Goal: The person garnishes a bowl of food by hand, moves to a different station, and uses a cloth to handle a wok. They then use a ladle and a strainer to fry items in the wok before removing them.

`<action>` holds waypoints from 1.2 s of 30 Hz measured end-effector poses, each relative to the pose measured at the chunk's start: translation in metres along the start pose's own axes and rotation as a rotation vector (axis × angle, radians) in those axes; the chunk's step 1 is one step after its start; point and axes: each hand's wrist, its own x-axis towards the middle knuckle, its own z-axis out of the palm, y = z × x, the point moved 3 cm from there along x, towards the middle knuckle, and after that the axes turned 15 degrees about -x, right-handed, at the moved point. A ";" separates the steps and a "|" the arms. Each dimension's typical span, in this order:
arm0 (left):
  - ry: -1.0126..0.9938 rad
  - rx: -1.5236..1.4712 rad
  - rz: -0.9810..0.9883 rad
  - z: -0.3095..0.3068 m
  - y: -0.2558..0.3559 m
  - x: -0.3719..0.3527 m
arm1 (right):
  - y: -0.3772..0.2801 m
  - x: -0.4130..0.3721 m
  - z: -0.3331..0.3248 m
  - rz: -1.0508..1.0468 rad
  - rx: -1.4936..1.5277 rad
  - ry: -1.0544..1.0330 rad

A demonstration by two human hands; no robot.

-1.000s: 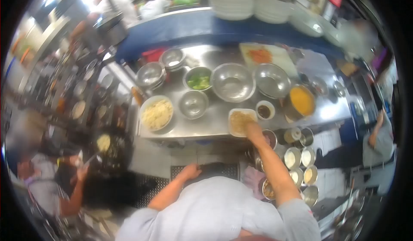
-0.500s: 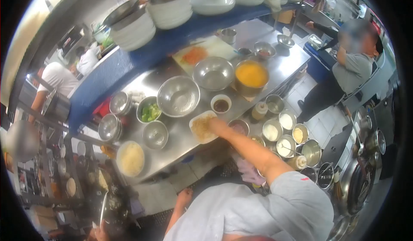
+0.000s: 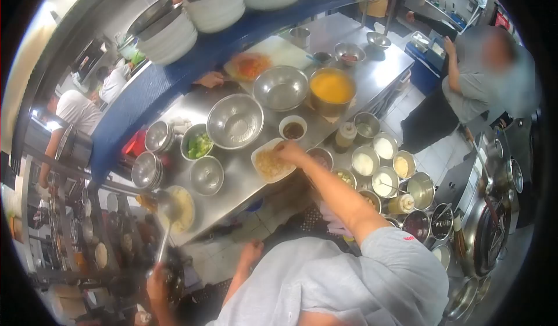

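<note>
My right hand (image 3: pixel 292 154) reaches over the far edge of a white square dish (image 3: pixel 283 177) of pale brown, crumbly-looking food (image 3: pixel 270 163). Its fingers are drawn together at the food; anything between them is hidden. A white cup of dark sauce (image 3: pixel 293 129) stands just beyond it. My left hand (image 3: pixel 251 253) hangs low in front of my grey shirt, short of the table. The fingers there are curled, and I cannot see what they hold, if anything.
On the steel table are large metal bowls (image 3: pixel 235 122), chopped greens (image 3: pixel 199 145) and a pot of orange liquid (image 3: pixel 332 87). At left another person's hand (image 3: pixel 156 285) holds a ladle (image 3: pixel 168 207) over a pale-filled bowl (image 3: pixel 185 212). A person (image 3: pixel 482 82) stands at right.
The other person's ladle has risen from the wok to the pale-filled bowl. Another hand has appeared by the cutting board. My right hand stays at the dish, shifting slightly towards its far edge.
</note>
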 end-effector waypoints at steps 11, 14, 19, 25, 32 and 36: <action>0.004 0.065 0.050 0.003 0.000 -0.003 | 0.007 -0.007 0.009 0.147 0.572 -0.092; -0.007 0.064 0.022 0.005 -0.004 -0.002 | -0.010 -0.020 0.004 0.185 0.721 -0.097; -0.001 0.019 0.033 0.012 -0.004 0.000 | -0.041 -0.076 -0.023 0.124 0.646 -0.022; -0.085 0.087 0.066 0.029 -0.003 0.024 | -0.058 -0.162 -0.064 0.084 0.744 -0.067; -0.354 0.386 0.121 0.052 0.079 0.032 | -0.175 -0.313 -0.176 -0.167 0.687 -0.042; -0.425 0.481 0.316 0.093 0.108 0.083 | -0.222 -0.398 -0.204 -0.762 0.296 0.092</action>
